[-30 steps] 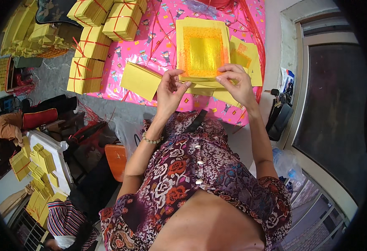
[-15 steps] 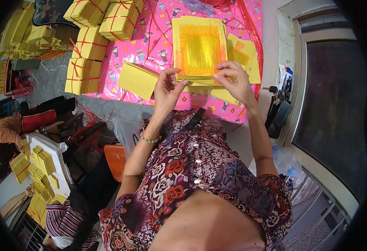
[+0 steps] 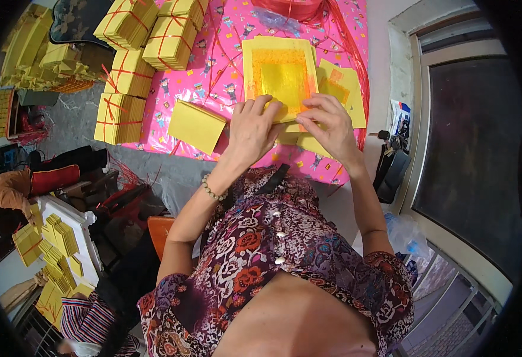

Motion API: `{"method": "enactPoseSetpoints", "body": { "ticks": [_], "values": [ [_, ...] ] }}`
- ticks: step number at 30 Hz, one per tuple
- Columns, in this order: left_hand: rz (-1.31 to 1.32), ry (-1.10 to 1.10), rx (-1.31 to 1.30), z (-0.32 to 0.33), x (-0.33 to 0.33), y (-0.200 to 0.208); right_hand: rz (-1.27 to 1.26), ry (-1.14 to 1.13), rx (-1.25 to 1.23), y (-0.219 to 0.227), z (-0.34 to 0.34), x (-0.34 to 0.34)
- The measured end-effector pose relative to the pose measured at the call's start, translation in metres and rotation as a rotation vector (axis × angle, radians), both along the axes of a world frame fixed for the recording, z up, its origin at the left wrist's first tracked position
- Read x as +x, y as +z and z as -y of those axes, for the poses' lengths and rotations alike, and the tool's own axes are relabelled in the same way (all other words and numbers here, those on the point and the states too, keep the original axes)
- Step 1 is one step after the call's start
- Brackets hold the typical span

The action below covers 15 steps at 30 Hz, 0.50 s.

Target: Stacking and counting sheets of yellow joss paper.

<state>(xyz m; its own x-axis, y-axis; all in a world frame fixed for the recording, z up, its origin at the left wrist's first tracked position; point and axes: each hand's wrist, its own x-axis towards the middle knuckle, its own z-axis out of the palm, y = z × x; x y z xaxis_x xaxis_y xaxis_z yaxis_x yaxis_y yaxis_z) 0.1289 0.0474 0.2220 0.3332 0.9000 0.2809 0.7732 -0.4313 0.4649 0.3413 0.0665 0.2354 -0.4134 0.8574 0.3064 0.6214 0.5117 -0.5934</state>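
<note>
A stack of yellow paper sheets (image 3: 250, 65) lies before me, its top sheet printed with an orange border around a shiny gold square. My left hand (image 3: 252, 130) has its fingers bent over the near edge of the top sheet, with the thumb tucked beneath. At the near right corner, my right hand (image 3: 332, 126) pinches the same sheet between thumb and fingers. The near edge looks lifted and curled between both hands. How many sheets I hold is hidden. Left of my left hand lies a folded yellow packet (image 3: 196, 126).
Bundles of yellow paper (image 3: 120, 117) tied with red string pile up at the table's left. More loose yellow sheets (image 3: 356, 101) lie right of the stack. Red strings (image 3: 351, 44) trail down the pink tablecloth (image 3: 228, 74). Another person in a striped sleeve (image 3: 85, 318) sits at lower left.
My left hand has moved right and up over the sheet's near edge, its fingers now curled onto it. My right hand has shifted slightly left and down, still pinching.
</note>
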Motion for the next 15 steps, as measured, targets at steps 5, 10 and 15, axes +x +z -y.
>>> {"method": "enactPoseSetpoints", "body": {
  "ticks": [5,10,15],
  "values": [
    [0.055,-0.033,-0.022,-0.012,0.0,-0.001,-0.046,-0.085,0.105,0.013,0.0,-0.011],
    [0.473,0.021,-0.122,-0.017,-0.012,0.015,-0.717,-0.239,-0.334,-0.012,-0.008,-0.011],
    [0.921,-0.182,-0.579,-0.008,-0.024,0.028,-0.965,-0.013,-0.452,-0.024,-0.016,-0.011]
  ]
}}
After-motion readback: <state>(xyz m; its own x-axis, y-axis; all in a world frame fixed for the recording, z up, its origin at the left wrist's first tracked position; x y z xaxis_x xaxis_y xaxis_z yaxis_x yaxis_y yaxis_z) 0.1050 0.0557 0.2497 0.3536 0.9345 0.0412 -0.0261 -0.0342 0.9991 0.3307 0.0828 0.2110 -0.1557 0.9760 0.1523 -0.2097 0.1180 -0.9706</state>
